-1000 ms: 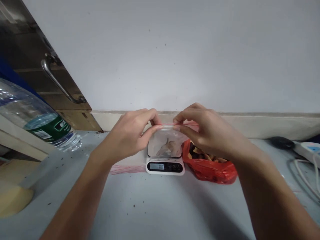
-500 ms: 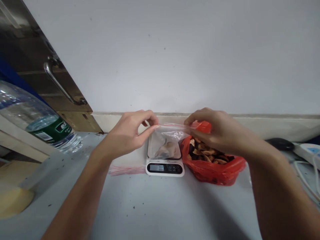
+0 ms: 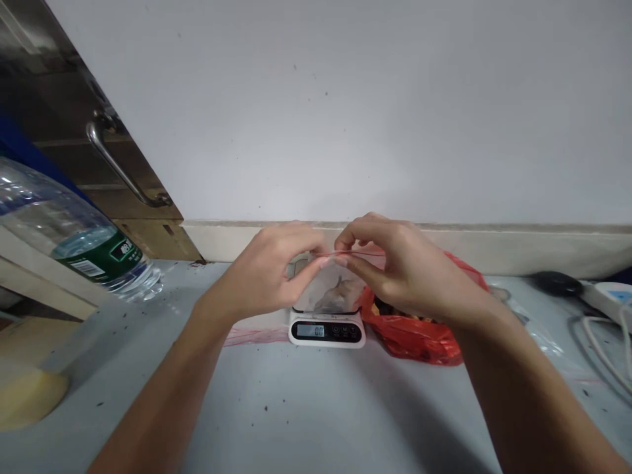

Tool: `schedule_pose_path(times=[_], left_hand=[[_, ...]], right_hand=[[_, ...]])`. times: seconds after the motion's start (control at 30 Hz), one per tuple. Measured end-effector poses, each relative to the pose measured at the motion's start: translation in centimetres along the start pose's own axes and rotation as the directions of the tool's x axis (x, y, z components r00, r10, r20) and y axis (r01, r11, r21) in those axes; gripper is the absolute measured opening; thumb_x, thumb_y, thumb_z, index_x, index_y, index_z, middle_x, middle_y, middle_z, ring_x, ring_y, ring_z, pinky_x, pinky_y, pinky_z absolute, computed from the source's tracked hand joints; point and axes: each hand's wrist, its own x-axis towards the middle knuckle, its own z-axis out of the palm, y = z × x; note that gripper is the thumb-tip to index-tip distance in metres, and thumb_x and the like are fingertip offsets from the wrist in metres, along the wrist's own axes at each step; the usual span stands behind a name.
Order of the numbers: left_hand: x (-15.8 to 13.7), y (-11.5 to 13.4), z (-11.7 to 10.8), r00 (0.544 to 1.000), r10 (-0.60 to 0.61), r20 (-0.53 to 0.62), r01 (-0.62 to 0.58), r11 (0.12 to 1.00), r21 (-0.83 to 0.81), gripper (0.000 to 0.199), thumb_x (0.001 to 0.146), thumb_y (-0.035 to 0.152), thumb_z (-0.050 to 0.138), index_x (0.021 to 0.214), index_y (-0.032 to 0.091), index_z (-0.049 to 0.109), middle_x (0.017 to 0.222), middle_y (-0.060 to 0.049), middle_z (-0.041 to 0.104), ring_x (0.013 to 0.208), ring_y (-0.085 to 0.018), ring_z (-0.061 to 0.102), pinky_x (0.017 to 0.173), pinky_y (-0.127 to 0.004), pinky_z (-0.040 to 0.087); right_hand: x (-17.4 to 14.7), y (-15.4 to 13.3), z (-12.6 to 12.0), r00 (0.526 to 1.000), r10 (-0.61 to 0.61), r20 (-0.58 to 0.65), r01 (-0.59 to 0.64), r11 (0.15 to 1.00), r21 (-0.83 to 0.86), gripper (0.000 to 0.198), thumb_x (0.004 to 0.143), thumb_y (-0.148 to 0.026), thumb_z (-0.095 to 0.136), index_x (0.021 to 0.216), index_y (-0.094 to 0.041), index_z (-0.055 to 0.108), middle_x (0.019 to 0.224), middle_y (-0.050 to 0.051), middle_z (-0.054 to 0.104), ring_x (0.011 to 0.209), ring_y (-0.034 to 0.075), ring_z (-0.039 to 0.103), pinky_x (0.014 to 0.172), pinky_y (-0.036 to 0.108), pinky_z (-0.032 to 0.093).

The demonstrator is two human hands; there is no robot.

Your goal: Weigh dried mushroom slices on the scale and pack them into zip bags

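Note:
Both hands pinch the red-lined top edge of a clear zip-lock bag (image 3: 340, 293), with pale dried slices visible inside it. My left hand (image 3: 276, 266) grips the edge from the left, thumb toward me. Close beside it, my right hand (image 3: 395, 263) pinches the same edge, and the fingertips of the two hands nearly meet. Behind and below the bag is a small white digital scale (image 3: 326, 331), its display reading 0.0. A red plastic bag (image 3: 419, 342) of dark dried slices sits to the right, partly hidden by my right hand.
Flat zip-lock bags (image 3: 257, 336) lie left of the scale. A water bottle (image 3: 108, 257) leans in at the left, above a yellow object (image 3: 32, 398). At the right are a black object (image 3: 557, 284), a white power strip (image 3: 612, 299) and clear plastic (image 3: 538, 329). A wall (image 3: 345, 118) rises behind.
My right hand has slid left along the bag's top edge toward my left hand, which has shifted slightly right. The red bag's opening is now more covered by my right hand.

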Motion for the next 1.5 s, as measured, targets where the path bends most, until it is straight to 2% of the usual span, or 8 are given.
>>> schedule_pose_path(times=[0.17, 0.27, 0.43, 0.7, 0.87, 1.07, 1.17, 1.5], left_hand=[[-0.1, 0.0, 0.1, 1.000, -0.005, -0.009, 0.005, 1.000, 0.012, 0.021, 0.096, 0.012, 0.054, 0.077, 0.017, 0.058, 0.070, 0.003, 0.059, 0.065, -0.012, 0.052, 0.062, -0.025, 0.040], [-0.2, -0.1, 0.0, 1.000, -0.019, 0.002, 0.019, 1.000, 0.005, 0.020, 0.097, 0.013, 0.055, 0.078, 0.017, 0.060, 0.071, 0.002, 0.061, 0.065, -0.012, 0.053, 0.063, -0.025, 0.040], [-0.2, -0.1, 0.2, 0.999, -0.030, -0.012, 0.029, 0.999, -0.028, 0.017, 0.097, 0.014, 0.058, 0.082, 0.016, 0.065, 0.075, 0.001, 0.066, 0.069, -0.013, 0.058, 0.067, -0.026, 0.044], [-0.2, -0.8, 0.1, 1.000, 0.008, 0.014, -0.008, 1.000, 0.007, 0.019, 0.100, 0.015, 0.056, 0.084, 0.016, 0.064, 0.075, 0.002, 0.065, 0.067, -0.012, 0.056, 0.065, -0.025, 0.042], [-0.3, -0.5, 0.0, 1.000, -0.011, -0.016, 0.011, 1.000, 0.023, 0.018, 0.096, 0.013, 0.057, 0.079, 0.017, 0.061, 0.071, 0.003, 0.062, 0.064, -0.011, 0.054, 0.062, -0.025, 0.040], [-0.3, -0.9, -0.1, 0.999, -0.041, 0.016, 0.041, 0.999, -0.009, 0.018, 0.101, 0.020, 0.056, 0.086, 0.018, 0.065, 0.077, 0.003, 0.069, 0.068, -0.012, 0.061, 0.065, -0.024, 0.043], [-0.4, -1.3, -0.3, 0.998, -0.047, 0.035, 0.047, 0.999, 0.011, 0.020, 0.102, 0.022, 0.055, 0.085, 0.018, 0.064, 0.075, 0.002, 0.068, 0.066, -0.013, 0.060, 0.063, -0.024, 0.041], [-0.6, -1.9, -1.2, 0.990, -0.139, 0.037, 0.137, 0.989, 0.048, 0.017, 0.101, 0.023, 0.055, 0.085, 0.019, 0.060, 0.076, 0.002, 0.067, 0.069, -0.014, 0.062, 0.064, -0.025, 0.042]], right_hand=[[-0.1, 0.4, -0.1, 1.000, 0.018, 0.011, -0.018, 1.000, -0.008, 0.009, 0.089, -0.024, 0.060, 0.086, -0.022, 0.067, 0.087, 0.004, 0.072, 0.079, 0.020, 0.063, 0.070, 0.031, 0.044], [-0.2, 0.8, -0.5, 0.999, 0.039, 0.019, -0.039, 0.999, -0.004, 0.012, 0.089, -0.032, 0.063, 0.086, -0.022, 0.070, 0.084, 0.004, 0.072, 0.072, 0.019, 0.062, 0.065, 0.031, 0.043], [-0.2, 1.0, -0.7, 1.000, -0.012, -0.026, 0.012, 1.000, -0.001, 0.009, 0.084, -0.026, 0.063, 0.080, -0.022, 0.070, 0.080, 0.004, 0.071, 0.068, 0.017, 0.061, 0.062, 0.030, 0.042], [0.1, 0.9, -0.1, 0.993, 0.115, 0.034, -0.118, 0.987, 0.112, 0.017, 0.086, -0.036, 0.066, 0.078, -0.022, 0.071, 0.072, 0.002, 0.073, 0.065, 0.018, 0.061, 0.061, 0.030, 0.045], [0.3, 0.6, 0.2, 0.999, 0.049, -0.003, -0.048, 0.989, 0.143, 0.018, 0.085, -0.036, 0.067, 0.074, -0.022, 0.068, 0.074, 0.002, 0.073, 0.065, 0.017, 0.061, 0.063, 0.030, 0.045], [0.3, 0.7, 0.3, 0.986, 0.146, 0.084, -0.163, 0.953, 0.255, 0.032, 0.083, -0.051, 0.073, 0.072, -0.021, 0.070, 0.068, 0.002, 0.070, 0.063, 0.017, 0.059, 0.057, 0.030, 0.045], [0.3, 1.0, 0.5, 0.986, 0.156, 0.057, -0.165, 0.955, 0.248, 0.032, 0.083, -0.047, 0.073, 0.066, -0.021, 0.062, 0.061, 0.000, 0.062, 0.056, 0.014, 0.051, 0.052, 0.028, 0.040], [0.4, 1.8, 0.5, 0.984, 0.178, 0.005, -0.172, 0.944, 0.282, 0.037, 0.079, -0.054, 0.077, 0.066, -0.020, 0.067, 0.063, 0.003, 0.067, 0.059, 0.016, 0.057, 0.053, 0.029, 0.043]])
